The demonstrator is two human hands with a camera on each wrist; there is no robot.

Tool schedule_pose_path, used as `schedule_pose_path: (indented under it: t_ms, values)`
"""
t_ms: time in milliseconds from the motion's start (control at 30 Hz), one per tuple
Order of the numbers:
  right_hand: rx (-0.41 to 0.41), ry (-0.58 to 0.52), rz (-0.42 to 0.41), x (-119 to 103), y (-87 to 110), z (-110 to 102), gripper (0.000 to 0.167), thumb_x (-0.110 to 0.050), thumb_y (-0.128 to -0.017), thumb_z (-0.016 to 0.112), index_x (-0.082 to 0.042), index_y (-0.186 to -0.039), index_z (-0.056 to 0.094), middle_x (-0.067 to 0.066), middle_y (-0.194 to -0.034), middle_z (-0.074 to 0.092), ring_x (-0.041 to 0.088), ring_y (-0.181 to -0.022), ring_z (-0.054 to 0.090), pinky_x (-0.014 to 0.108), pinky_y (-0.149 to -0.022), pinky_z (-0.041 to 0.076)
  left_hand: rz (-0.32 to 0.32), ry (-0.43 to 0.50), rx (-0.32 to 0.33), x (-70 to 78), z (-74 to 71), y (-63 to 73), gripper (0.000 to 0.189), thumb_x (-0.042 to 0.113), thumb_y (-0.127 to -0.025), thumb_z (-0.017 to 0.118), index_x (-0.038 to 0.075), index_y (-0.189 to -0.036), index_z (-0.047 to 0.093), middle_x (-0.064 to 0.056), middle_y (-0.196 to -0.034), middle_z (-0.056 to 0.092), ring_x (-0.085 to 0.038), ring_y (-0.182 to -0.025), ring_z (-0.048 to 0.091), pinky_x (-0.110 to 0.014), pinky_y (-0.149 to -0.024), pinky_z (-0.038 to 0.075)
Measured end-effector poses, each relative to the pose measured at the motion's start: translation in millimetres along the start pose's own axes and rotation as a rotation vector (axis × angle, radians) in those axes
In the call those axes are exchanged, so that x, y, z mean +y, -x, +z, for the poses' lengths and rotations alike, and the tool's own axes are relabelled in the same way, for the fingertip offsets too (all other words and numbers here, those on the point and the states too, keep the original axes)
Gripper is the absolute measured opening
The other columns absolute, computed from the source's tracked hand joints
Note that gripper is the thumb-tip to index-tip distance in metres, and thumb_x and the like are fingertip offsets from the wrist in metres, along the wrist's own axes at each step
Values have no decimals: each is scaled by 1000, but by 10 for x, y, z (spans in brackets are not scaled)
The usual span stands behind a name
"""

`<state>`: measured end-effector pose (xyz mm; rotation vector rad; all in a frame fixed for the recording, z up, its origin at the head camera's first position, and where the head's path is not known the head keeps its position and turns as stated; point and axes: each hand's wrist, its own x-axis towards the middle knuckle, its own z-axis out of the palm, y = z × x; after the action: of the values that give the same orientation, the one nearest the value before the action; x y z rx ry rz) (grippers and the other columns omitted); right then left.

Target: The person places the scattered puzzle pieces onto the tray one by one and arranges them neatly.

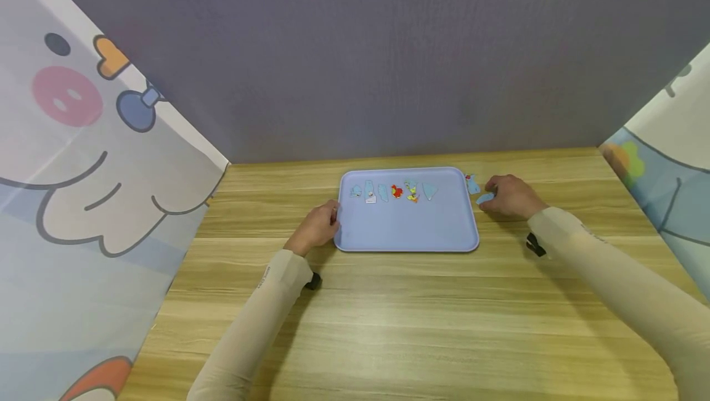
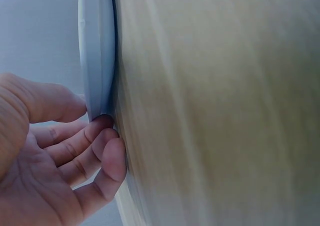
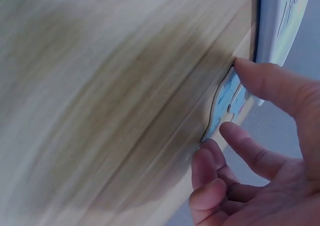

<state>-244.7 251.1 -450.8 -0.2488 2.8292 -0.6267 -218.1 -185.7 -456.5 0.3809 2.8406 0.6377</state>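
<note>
A pale blue-lilac tray [image 1: 407,228] lies on the wooden table, holding a row of small puzzle pieces, among them a red one [image 1: 396,191] and a light blue wedge [image 1: 429,190]. My left hand [image 1: 320,227] grips the tray's left rim; in the left wrist view the thumb [image 2: 60,103] lies against the rim, with the fingers curled at its lower side. To the right of the tray, my right hand [image 1: 511,196] pinches a light blue puzzle piece [image 3: 220,103] by its ends, between thumb and fingers. Another puzzle piece [image 1: 472,184] lies close to the tray's right edge.
The wood-grain table [image 1: 416,327] runs back to a grey panel [image 1: 399,56]. Cartoon-printed panels [image 1: 111,204] stand along the left and right sides. Dark straps [image 1: 535,245] show at both wrists.
</note>
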Motion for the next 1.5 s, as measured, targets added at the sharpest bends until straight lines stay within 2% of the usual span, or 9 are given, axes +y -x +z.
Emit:
schedule_pose_path:
  t_ms: [200,300,500,633,733,967,1167,1300,1500]
  values:
    - [5,-58,38,-23,8,-12,49,-30,-79,73,7,-107,57,25,-107,57,39,-96,52,51,-80,43,-3,-1,-11,2,-2,5,44,6,-92,57,-2,-133,44,-6,-89,57,-17,-74,52,-31,-68,45]
    - [36,-77,31,-56,15,-50,47,-31,-79,74,6,-103,59,22,-101,59,36,-90,54,48,-76,44,-2,1,-12,-1,-1,7,44,6,-92,57,-2,-133,45,-6,-90,57,-18,-74,52,-31,-68,46]
    - [134,-90,-54,-151,-7,-122,41,-30,-79,75,2,-100,63,21,-103,58,33,-87,52,47,-74,42,-2,0,-3,-25,10,2,44,6,-91,57,-2,-133,45,-7,-91,58,-19,-76,53,-31,-69,46]
    - [204,-90,-144,-213,-49,-106,36,-26,-76,79,-1,-99,67,21,-104,57,30,-83,52,43,-69,41,10,-12,8,-39,23,-4,42,6,-91,57,-2,-131,46,-7,-91,58,-19,-76,54,-32,-70,47]
    - [226,-107,-208,-258,-80,-74,31,-21,-75,80,-2,-96,68,20,-103,55,29,-83,51,40,-66,40,15,-14,12,-42,29,-7,42,6,-91,57,-2,-130,47,-7,-90,59,-18,-76,54,-32,-71,47]
    - [225,-100,-314,-313,-165,19,24,-12,-72,80,-3,-90,66,16,-105,53,30,-88,51,42,-73,41,12,7,7,-26,26,-7,43,5,-91,57,-2,-131,46,-7,-88,58,-18,-74,53,-31,-68,46]
    - [176,-92,-356,-335,-264,84,24,-11,-71,81,-1,-88,67,15,-101,57,32,-93,49,46,-83,38,5,7,5,-3,18,1,44,5,-90,58,-2,-132,46,-7,-91,59,-18,-76,53,-31,-69,47]
    - [142,-68,-377,-368,-315,106,23,-13,-69,83,-4,-85,68,13,-96,59,32,-93,48,46,-83,37,3,4,-3,8,7,5,45,6,-91,58,-2,-133,45,-7,-92,59,-18,-76,54,-31,-69,47]
    - [146,-43,-384,-440,-388,121,22,-9,-68,82,-2,-83,67,14,-94,60,34,-92,49,47,-90,30,-3,1,0,24,-11,10,46,6,-91,58,-1,-134,44,-7,-92,58,-18,-76,53,-31,-69,46]
